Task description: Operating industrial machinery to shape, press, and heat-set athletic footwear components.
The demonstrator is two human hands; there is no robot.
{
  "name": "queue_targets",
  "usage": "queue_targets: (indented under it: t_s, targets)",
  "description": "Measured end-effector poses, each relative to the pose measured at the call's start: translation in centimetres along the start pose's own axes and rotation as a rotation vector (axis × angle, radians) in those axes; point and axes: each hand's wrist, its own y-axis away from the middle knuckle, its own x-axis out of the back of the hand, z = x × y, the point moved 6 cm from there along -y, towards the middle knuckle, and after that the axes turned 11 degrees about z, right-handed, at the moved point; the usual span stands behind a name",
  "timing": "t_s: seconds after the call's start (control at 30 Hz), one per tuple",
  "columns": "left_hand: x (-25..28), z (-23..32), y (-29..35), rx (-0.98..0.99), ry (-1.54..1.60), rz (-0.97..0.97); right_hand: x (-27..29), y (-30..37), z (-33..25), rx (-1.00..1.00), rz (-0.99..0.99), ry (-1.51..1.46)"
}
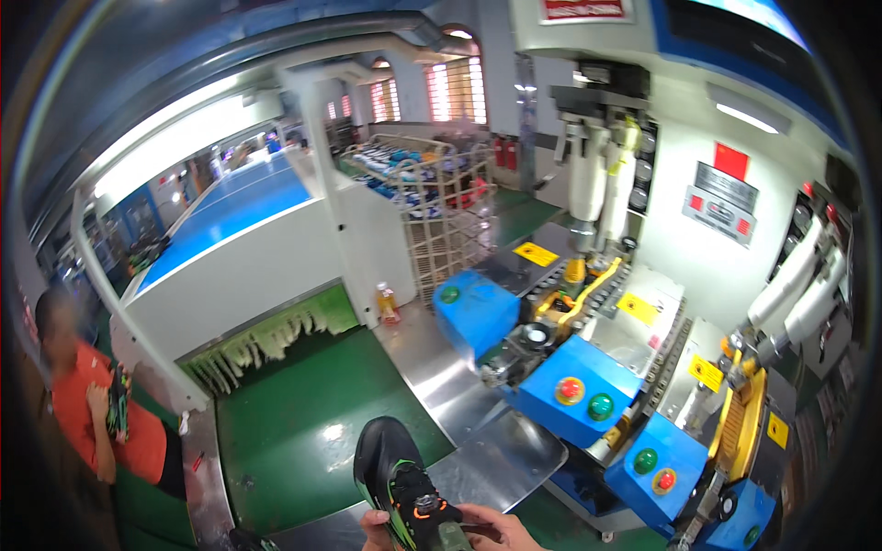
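Observation:
A black shoe (pixel 390 464) with green trim and orange lace loops is held low in front of me, toe pointing away. A grey-green block, perhaps a shoe last (pixel 453 536), sticks out of its opening. My left hand (pixel 375 531) is closed on the shoe's left side, only its fingertips showing. From the right, my right hand (pixel 501 527) grips the shoe near the opening, thumb and fingers bent against it. The picture's lower edge cuts off both hands and the heel.
A steel ledge (pixel 501 464) and green conveyor belt (pixel 317 441) lie ahead. To the right stands a pressing machine with blue button boxes (pixel 579 381) and yellow clamps (pixel 740 418). A bottle (pixel 386 303) and wire cart (pixel 446 220) stand beyond. At left, a person (pixel 83 395) holds shoes.

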Motion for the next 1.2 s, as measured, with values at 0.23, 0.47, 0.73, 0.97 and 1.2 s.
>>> queue_targets:
  t_s: [0.23,0.47,0.73,0.97,1.2]
  targets:
    - [-4.3,-0.9,-4.1,-0.098,-0.164,-0.004,5.9,-1.4,-6.7,0.346,0.201,0.138]
    - [-0.7,1.3,-9.6,0.094,0.024,0.324,-2.3,-1.8,-19.8,0.719,0.055,-0.077]
    - [-1.3,-1.3,-11.1,0.296,-0.041,0.064,-0.7,-1.1,-16.1,1.125,0.443,0.546]
    - [-0.8,-1.2,-11.4,0.325,0.004,0.076,8.4,0.2,-7.6,0.163,0.827,0.289]
    - [-3.1,-2.2,-12.0,0.301,0.048,0.029,5.8,-2.7,-4.6,0.06,0.446,0.252]
